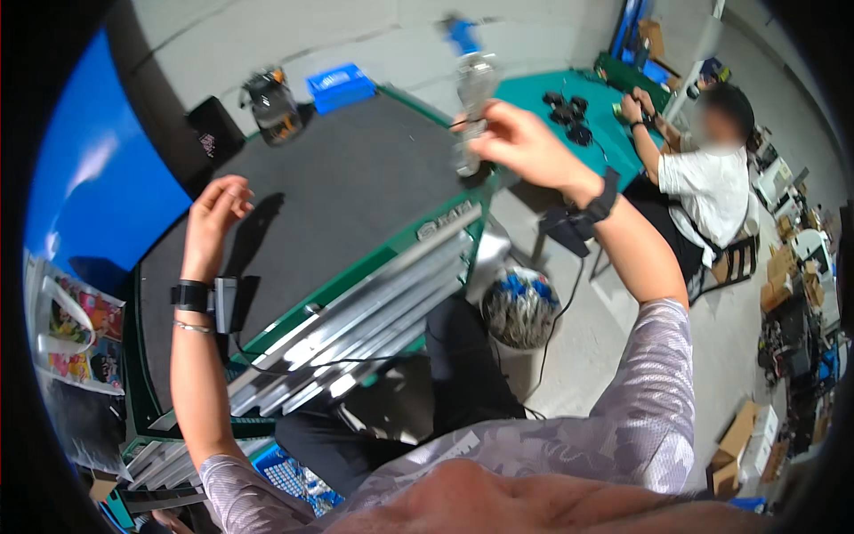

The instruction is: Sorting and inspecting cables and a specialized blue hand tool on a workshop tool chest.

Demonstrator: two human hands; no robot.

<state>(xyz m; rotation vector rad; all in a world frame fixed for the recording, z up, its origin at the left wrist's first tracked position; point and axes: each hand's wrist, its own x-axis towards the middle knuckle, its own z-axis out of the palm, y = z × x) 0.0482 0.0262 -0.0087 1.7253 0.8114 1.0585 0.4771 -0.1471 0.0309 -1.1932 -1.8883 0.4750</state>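
Note:
My right hand (pixel 525 147) is raised over the far right corner of the dark-topped workbench (pixel 347 187). Its thumb and fingers grip a clear, see-through, bottle-like thing (pixel 479 80) with a blue part at its top. The thing stands nearly upright and is smeared by motion, so its exact kind cannot be made out. Over the left side of the bench hovers my left hand (pixel 220 203), its fingers loosely bent and slightly apart, with nothing seen in them. Both wrists carry black straps with small devices and cables.
A blue box (pixel 340 87) and a clear jar-like container (pixel 274 107) stand at the bench's back. On the floor, a round bin (pixel 520 311) holds several clear and blue things. Drawers (pixel 356 329) front the bench. A seated co-worker (pixel 712 169) works at the green table (pixel 534 89).

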